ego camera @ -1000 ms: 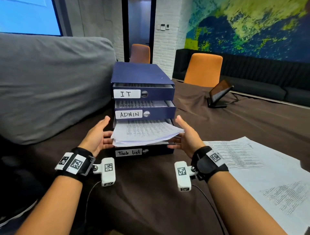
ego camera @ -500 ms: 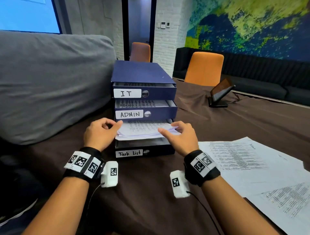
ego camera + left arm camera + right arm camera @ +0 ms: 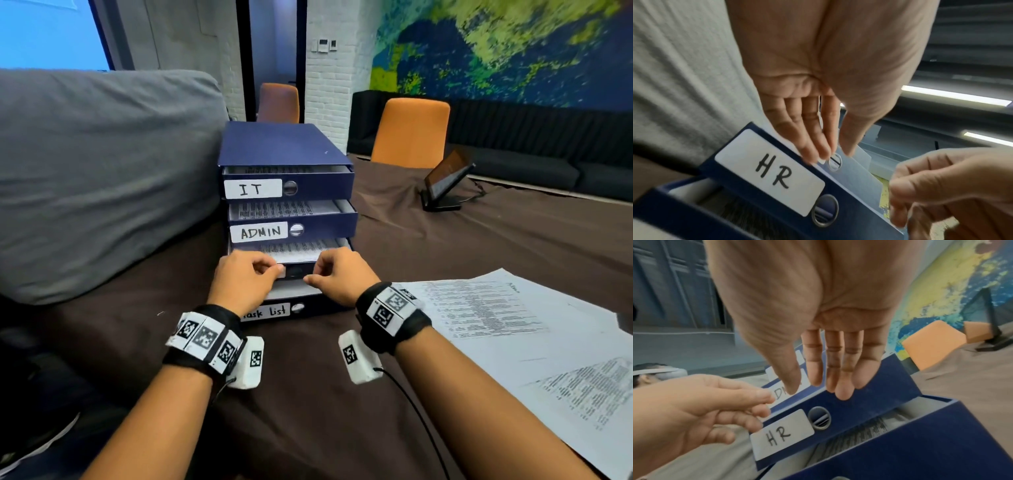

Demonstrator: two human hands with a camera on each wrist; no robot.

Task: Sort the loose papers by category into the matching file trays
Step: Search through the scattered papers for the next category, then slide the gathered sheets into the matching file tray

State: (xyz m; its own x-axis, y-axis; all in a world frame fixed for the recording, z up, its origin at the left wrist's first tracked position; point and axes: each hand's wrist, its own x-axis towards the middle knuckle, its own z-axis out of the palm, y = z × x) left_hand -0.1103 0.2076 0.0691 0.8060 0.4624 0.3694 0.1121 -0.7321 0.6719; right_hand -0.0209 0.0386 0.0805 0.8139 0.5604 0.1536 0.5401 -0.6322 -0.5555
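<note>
Several blue file trays stand stacked, labelled IT (image 3: 318,186), ADMIN (image 3: 325,226), HR (image 3: 768,172) and Task list (image 3: 308,308). Printed papers (image 3: 301,250) lie inside the HR tray (image 3: 294,272), under the ADMIN tray. My left hand (image 3: 270,270) and right hand (image 3: 317,274) sit side by side at the HR tray's front. In the left wrist view my left hand (image 3: 830,154) touches the front rim by the label. My right hand (image 3: 818,386) lays its fingertips (image 3: 842,395) on the same rim. Neither hand holds a paper.
More loose printed sheets (image 3: 496,308) lie on the brown tablecloth (image 3: 308,411) to my right. A big grey cushion (image 3: 102,171) stands left of the trays. A tablet on a stand (image 3: 445,181) and an orange chair (image 3: 411,133) are beyond.
A second ago both hands held a stack of papers in front of the HR tray. The stack has slid into the tray, and both hands have come to the tray's front rim.
</note>
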